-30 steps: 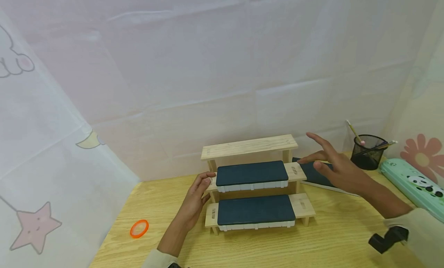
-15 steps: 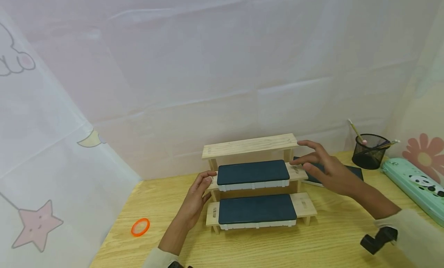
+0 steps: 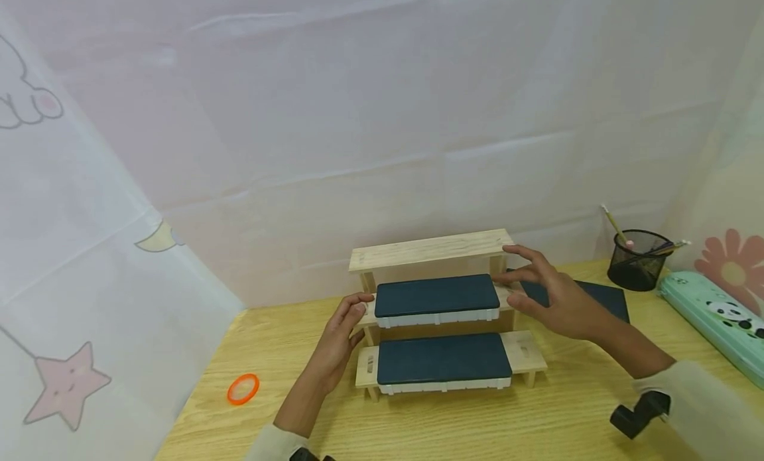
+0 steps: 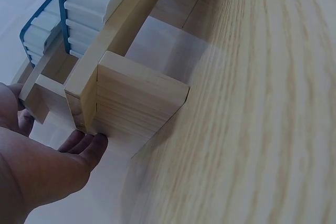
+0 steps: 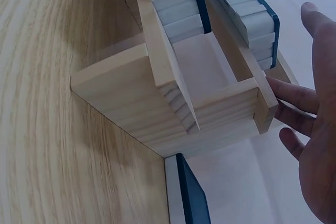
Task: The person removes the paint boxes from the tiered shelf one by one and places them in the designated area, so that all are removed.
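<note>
A three-tier wooden display stand (image 3: 430, 249) stands on the table, with a dark blue-lidded white box (image 3: 437, 295) on its middle step and a similar blue-lidded box (image 3: 444, 358) on the lowest step. My left hand (image 3: 334, 345) grips the left end of the middle step; in the left wrist view, lower fingers (image 4: 94, 148) curl against the stand's side. At the middle step's right end, my right hand (image 3: 558, 302) touches the wood with spread, loosely bent fingers. In the right wrist view, two fingers (image 5: 296, 95) meet the step's end.
Another dark blue flat box (image 3: 603, 298) lies behind the right hand. Further right are a black mesh pen cup (image 3: 635, 268) and a mint panda pencil case (image 3: 716, 318). An orange ring (image 3: 243, 389) lies at left. A white cloth (image 3: 358, 116) hangs behind the table.
My right hand has moved left and slightly down, from hovering beside the stand to touching the middle step's right end. My left hand has kept its hold; the stand looks unmoved.
</note>
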Action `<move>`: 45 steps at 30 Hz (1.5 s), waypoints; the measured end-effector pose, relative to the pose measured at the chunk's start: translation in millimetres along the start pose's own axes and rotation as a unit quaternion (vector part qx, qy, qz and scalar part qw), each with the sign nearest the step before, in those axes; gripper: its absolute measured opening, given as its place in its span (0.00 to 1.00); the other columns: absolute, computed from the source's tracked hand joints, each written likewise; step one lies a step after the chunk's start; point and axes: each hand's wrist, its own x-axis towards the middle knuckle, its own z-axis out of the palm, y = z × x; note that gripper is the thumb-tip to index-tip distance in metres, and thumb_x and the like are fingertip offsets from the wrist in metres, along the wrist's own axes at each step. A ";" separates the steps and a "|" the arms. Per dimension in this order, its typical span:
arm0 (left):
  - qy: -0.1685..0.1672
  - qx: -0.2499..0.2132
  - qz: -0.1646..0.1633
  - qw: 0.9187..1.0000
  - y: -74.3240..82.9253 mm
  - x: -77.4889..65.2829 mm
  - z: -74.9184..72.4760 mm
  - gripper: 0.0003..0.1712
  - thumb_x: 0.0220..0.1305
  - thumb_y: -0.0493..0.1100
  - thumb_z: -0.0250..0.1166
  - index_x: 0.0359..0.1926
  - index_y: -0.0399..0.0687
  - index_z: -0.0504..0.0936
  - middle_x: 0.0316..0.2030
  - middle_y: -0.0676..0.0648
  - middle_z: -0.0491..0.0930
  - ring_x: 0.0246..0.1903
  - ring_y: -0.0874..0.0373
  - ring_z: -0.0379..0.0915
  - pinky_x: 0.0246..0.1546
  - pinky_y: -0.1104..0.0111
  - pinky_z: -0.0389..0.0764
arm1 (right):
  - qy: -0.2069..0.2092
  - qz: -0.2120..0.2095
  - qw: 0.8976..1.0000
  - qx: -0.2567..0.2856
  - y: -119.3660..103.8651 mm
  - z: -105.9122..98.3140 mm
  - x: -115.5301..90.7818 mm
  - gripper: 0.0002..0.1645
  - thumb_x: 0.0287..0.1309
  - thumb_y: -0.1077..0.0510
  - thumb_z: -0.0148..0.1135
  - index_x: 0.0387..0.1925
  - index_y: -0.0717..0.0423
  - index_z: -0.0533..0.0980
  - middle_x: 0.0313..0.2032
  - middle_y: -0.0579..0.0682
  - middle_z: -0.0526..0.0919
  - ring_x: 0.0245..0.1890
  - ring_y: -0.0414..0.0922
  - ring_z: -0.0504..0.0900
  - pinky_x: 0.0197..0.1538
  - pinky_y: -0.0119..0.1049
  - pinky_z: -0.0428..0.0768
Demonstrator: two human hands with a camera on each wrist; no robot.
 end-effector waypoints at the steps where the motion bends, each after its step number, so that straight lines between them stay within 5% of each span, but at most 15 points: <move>1: 0.000 0.001 0.000 1.000 0.0 0.3 0.0 0.23 0.77 0.59 0.51 0.66 0.57 0.69 0.71 0.56 0.58 0.72 0.54 0.47 0.69 0.39 0.49 | 0.000 0.000 1.000 0.001 0.7 1.1 0.2 0.49 0.69 0.60 0.62 0.79 0.40 0.45 0.62 0.46 0.78 0.57 0.45 0.80 0.53 0.63 0.75; 13: 0.001 -0.002 -0.003 1.000 -0.9 1.8 0.9 0.23 0.77 0.59 0.52 0.66 0.57 0.70 0.71 0.56 0.58 0.72 0.54 0.47 0.69 0.39 0.49 | 0.007 0.013 1.000 0.005 5.1 14.9 -0.8 0.50 0.66 0.56 0.66 0.78 0.37 0.47 0.67 0.50 0.72 0.67 0.53 0.70 0.59 0.74 0.62; 22: 0.003 -0.002 -0.003 1.000 -0.6 1.8 0.8 0.23 0.77 0.59 0.52 0.66 0.57 0.70 0.71 0.56 0.59 0.72 0.54 0.47 0.69 0.39 0.49 | 0.006 -0.015 1.000 -0.001 7.9 21.4 1.0 0.48 0.64 0.57 0.68 0.77 0.40 0.53 0.70 0.44 0.64 0.67 0.49 0.70 0.59 0.62 0.72; 34: 0.004 0.000 -0.005 1.000 0.5 1.0 0.6 0.24 0.77 0.60 0.52 0.65 0.57 0.70 0.71 0.56 0.59 0.72 0.54 0.47 0.69 0.39 0.48 | 0.016 0.037 0.995 -0.093 5.3 29.5 -0.7 0.46 0.60 0.41 0.71 0.75 0.31 0.59 0.63 0.41 0.65 0.61 0.46 0.62 0.51 0.59 0.69; 45: 0.006 0.000 -0.006 1.000 -0.1 0.3 0.5 0.24 0.77 0.59 0.52 0.66 0.56 0.69 0.71 0.56 0.59 0.72 0.54 0.47 0.70 0.39 0.49 | 0.018 0.016 0.992 -0.127 3.9 33.8 2.8 0.46 0.59 0.40 0.71 0.75 0.37 0.61 0.62 0.45 0.68 0.60 0.46 0.64 0.52 0.57 0.66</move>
